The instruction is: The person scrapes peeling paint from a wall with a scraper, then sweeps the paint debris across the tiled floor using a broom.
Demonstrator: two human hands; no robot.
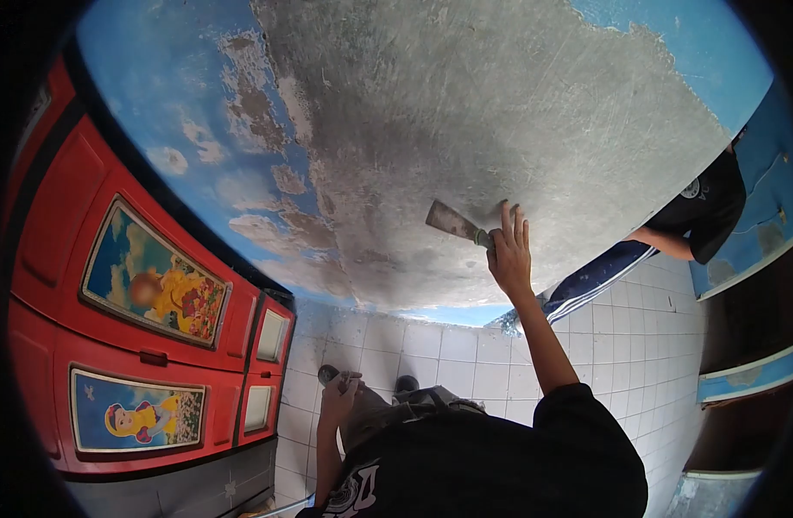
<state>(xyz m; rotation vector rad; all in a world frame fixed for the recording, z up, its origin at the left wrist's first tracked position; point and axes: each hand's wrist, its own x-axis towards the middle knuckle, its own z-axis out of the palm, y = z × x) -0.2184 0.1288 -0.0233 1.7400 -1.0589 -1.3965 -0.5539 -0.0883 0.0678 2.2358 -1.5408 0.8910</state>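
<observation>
Head view: right hand (510,255), outstretched, clamps a scraper (454,222); left hand (338,400) lowered, grip unclear.

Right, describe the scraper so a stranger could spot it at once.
Find the large grey wall patch bordered by blue paint. Near its lower edge, the person's right hand reaches up to it. The scraper is the flat, stained blade jutting left from that hand, told from the patch behind by its straight edges and the greenish band at its base.

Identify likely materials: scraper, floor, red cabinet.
Scraper: likely metal blade, dull and stained; thin, flat sheet. Floor: probably glazed ceramic; pale squares, grid joints. Red cabinet: smooth, some sheen, raised panels; plastic or painted metal, can't tell.
</observation>
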